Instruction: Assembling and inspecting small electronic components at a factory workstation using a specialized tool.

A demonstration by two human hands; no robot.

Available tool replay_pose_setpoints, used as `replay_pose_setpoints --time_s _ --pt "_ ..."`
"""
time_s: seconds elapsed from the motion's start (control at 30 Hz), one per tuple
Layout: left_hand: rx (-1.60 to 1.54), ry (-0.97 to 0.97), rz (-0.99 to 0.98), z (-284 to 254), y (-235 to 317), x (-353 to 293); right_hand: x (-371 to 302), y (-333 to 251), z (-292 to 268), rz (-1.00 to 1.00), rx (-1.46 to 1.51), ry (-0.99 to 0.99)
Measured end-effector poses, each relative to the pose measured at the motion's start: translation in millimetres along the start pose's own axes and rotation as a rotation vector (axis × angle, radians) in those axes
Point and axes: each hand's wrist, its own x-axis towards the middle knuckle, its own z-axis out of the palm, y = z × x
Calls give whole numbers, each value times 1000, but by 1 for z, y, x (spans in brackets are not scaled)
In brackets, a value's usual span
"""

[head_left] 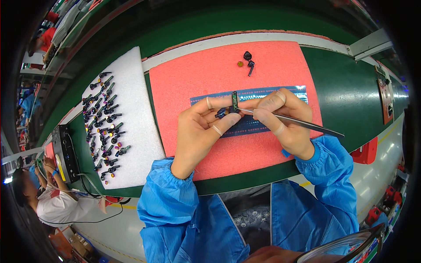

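Nearest are two blue sleeves (171,188). The left hand (197,127) leans in to the right and pinches a dark bud (234,101) between thumb and fingers. The bud's green stem points away from the person. The right hand (290,125) comes in from the other side, fingers curled, and grips thin tweezers (307,124). Their tip points left at the low end of the stem; I cannot tell if it touches. So the bud sits between the hands, over a shiny blue sheet (298,92) on a pink mat (180,79). Farther off lie two dark bits (247,55) and a yellow bit (240,64).
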Motion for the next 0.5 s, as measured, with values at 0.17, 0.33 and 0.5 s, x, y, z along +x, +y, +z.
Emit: replay_pose_setpoints --time_s 0.17,0.33,0.5 --pt "11 -6 -22 0 -1 0 3 -3 -3 13 65 35" --pt "-12 -14 -15 1 -2 0 3 -3 3 -69 85 87" --pt "6 -23 -16 2 -3 -1 1 -3 1 -38 38 42"
